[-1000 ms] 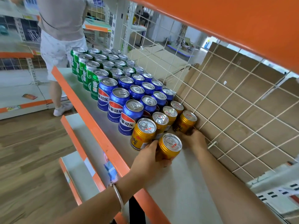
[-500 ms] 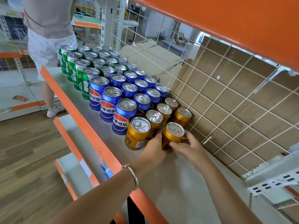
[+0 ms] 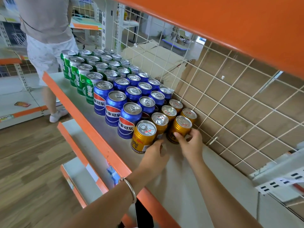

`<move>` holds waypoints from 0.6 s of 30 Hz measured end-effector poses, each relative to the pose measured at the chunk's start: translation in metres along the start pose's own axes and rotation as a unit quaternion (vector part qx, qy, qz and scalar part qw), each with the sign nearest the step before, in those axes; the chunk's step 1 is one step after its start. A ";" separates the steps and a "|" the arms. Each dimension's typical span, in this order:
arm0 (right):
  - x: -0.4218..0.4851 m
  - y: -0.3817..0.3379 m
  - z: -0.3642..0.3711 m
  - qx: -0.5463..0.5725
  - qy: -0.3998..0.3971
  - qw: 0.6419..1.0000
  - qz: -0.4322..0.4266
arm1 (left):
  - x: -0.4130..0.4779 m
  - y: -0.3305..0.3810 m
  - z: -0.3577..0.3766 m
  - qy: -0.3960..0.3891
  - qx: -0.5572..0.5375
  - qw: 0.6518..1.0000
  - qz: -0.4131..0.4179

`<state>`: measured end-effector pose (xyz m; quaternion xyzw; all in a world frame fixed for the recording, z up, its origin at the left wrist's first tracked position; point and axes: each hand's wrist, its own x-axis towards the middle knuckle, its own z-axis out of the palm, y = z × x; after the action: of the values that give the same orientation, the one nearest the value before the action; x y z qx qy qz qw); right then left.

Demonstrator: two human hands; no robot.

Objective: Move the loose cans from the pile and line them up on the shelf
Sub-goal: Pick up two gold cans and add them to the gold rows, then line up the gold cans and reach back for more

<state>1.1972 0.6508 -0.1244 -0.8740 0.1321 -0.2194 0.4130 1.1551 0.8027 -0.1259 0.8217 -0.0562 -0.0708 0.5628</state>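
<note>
At back edge of shelf (image 3: 181,186), right hand (image 3: 192,143) pinched Red Bull can (image 3: 179,128); left hand (image 3: 155,155) fingers hidden; seating flush seemed best.

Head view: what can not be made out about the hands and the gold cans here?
All in the head view.
- Left hand: its own back hides the fingertips, so its grip on the front gold can is unclear.
- Held gold can: the right hand covers part of its label.
- Rear gold cans: front cans hide their labels.
- Pile of loose cans: outside the frame.
</note>
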 end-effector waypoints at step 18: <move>-0.095 -0.024 -0.084 0.116 0.043 0.975 0.185 | -0.012 0.054 0.019 -0.211 -0.021 0.977 0.010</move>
<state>1.0747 0.6493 -0.0845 -0.7707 0.2825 -0.1904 0.5385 1.1394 0.7677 -0.0821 0.7759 -0.1800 -0.2377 0.5559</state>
